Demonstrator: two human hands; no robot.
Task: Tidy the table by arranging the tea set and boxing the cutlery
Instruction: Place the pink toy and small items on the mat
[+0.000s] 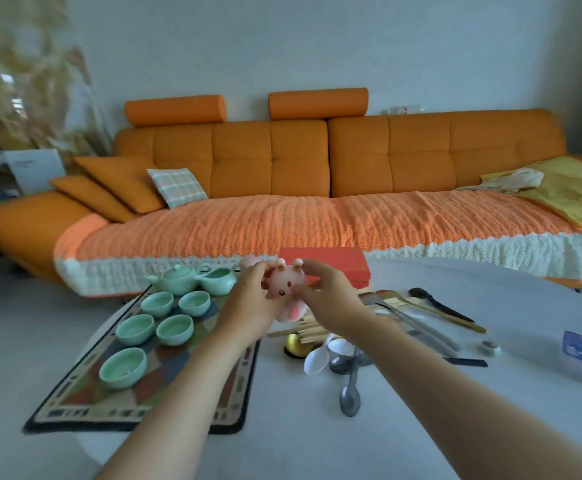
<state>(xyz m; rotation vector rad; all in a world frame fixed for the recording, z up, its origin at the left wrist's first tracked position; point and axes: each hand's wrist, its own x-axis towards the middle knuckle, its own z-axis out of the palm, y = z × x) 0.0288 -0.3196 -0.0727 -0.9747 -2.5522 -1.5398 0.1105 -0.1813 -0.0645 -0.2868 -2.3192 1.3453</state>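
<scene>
— Cutlery, a loose heap of grey metal spoons, white plastic spoons and pale wooden chopsticks (348, 351), lies on the white table (421, 427) right of centre, below the hands, none of it boxed yet. The red rectangular cardboard box (331, 263) stands behind it at the far edge, partly hidden by the hands.

— And the tea set?

— Pale green glazed ceramic cups (151, 327), five of them, sit on the dark-bordered patterned mat (74, 403) at left, with a matching green lidded teapot (178, 278) and green pouring pitcher (218, 280) touching at the mat's far end.

— What are the hands doing?

— Both hold a small pink soft animal-shaped toy (284, 289) up above the table. The left hand (248, 306) is curled around its left side, fingers closed on it; the right hand (331, 299) pinches its right side and top between thumb and fingertips.

— Best way on?

— Probably set the toy down clear of the heap, well off the mat, so the box can be reached. Lower it gently with both hands; the cups are near the left forearm and could be knocked.
</scene>
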